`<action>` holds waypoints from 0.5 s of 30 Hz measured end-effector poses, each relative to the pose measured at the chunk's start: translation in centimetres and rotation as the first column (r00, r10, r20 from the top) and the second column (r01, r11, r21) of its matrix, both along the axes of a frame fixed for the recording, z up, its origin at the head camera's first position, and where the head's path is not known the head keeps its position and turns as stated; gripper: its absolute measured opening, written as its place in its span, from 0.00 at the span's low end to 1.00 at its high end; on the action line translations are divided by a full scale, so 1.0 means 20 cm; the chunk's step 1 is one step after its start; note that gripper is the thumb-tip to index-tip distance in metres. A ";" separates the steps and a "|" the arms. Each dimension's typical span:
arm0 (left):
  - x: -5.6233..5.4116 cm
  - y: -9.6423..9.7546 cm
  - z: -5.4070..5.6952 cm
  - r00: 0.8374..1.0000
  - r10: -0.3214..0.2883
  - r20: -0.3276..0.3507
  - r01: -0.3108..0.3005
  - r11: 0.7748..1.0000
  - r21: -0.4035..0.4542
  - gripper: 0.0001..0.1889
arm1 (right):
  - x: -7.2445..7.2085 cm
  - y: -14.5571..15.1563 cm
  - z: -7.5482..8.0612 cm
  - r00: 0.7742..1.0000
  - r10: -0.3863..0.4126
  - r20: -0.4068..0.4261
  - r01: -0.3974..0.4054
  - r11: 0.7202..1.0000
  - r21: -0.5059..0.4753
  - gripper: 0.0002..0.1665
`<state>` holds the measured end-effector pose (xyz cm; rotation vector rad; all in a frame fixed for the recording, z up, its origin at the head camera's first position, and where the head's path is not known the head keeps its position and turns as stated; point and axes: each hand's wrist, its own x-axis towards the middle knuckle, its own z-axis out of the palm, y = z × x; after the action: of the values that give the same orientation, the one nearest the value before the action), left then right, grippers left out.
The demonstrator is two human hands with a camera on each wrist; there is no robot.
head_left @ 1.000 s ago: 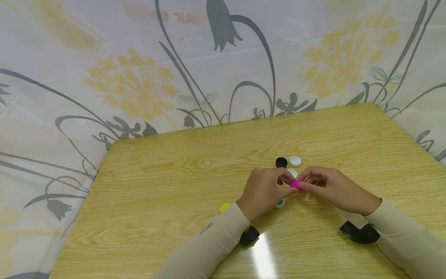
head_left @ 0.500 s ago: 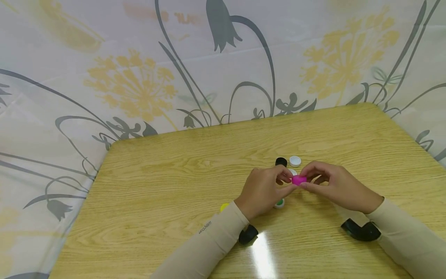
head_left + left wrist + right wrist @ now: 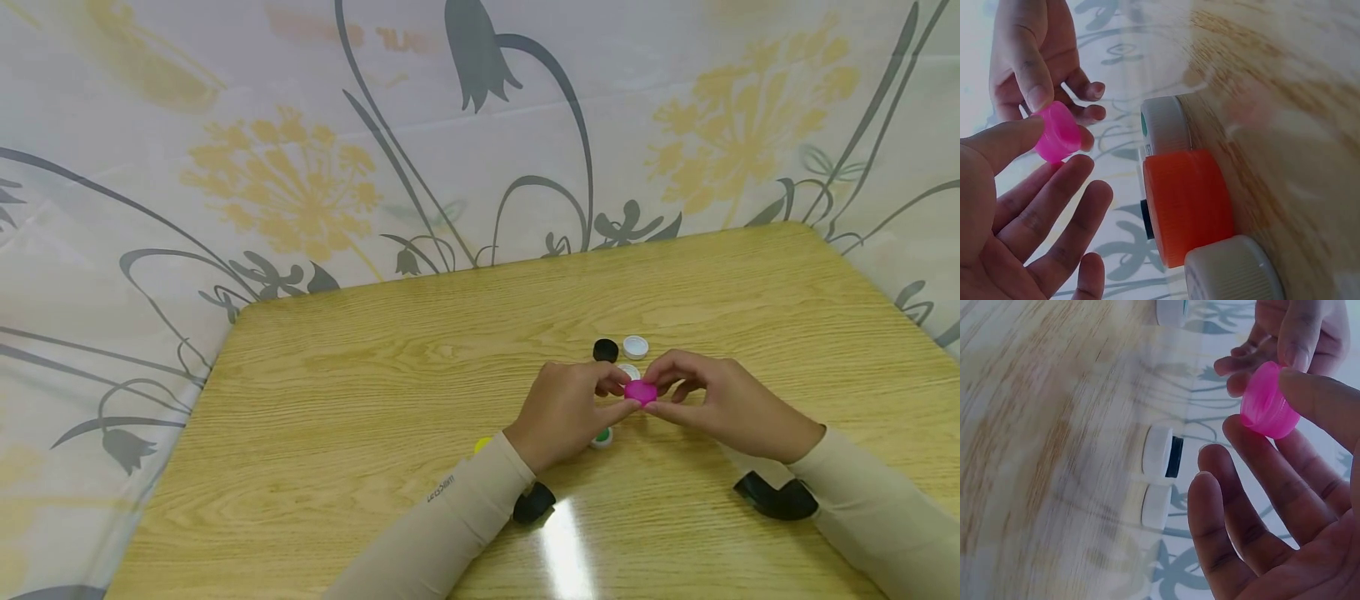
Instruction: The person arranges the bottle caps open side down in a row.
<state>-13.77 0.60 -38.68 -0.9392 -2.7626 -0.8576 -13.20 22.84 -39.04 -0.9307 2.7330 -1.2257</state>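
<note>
A bright pink plastic bottle cap (image 3: 641, 392) is held above the table between both hands. My left hand (image 3: 567, 408) pinches its left side with thumb and forefinger. From the other side, my right hand (image 3: 722, 406) grips it the same way. The right wrist view shows the cap's hollow inside (image 3: 1265, 403), with the thumb at the rim and a fingertip beneath. In the left wrist view, the other fingers of my left hand (image 3: 1035, 231) are spread away from the cap. White caps and a black one lie just beyond the hands.
A black cap (image 3: 606, 349) and white caps (image 3: 636, 347) sit on the wooden table (image 3: 390, 375). Nearer are a green-centred white cap (image 3: 602, 437) and a yellow cap (image 3: 483, 445). An orange cap (image 3: 1188, 206) shows in the left wrist view. A patterned cloth (image 3: 420, 167) hangs behind.
The pink cap rose slightly, then came back down a little, turning between the fingertips so its round face shows more. The right fingers shifted their grip; the other caps stayed put.
</note>
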 end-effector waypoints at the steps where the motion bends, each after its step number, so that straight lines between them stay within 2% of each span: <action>1: 0.00 0.00 0.00 1.000 0.000 -0.001 0.000 1.000 -0.002 0.12 | 0.00 0.00 0.00 1.000 0.003 0.000 -0.003 1.000 -0.001 0.13; 6: 0.00 0.00 0.01 1.000 0.001 0.008 -0.001 0.999 -0.039 0.11 | 0.00 -0.01 -0.01 0.999 0.025 0.021 -0.025 1.000 -0.005 0.13; 15: 0.00 -0.01 0.01 0.997 0.010 0.079 0.005 0.983 -0.185 0.12 | 0.00 -0.02 -0.06 0.992 0.084 0.096 -0.083 0.996 -0.007 0.13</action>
<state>-13.69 0.39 -38.53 -0.9479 -2.9528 -0.6607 -13.26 22.49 -40.22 -0.9493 2.5917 -1.2264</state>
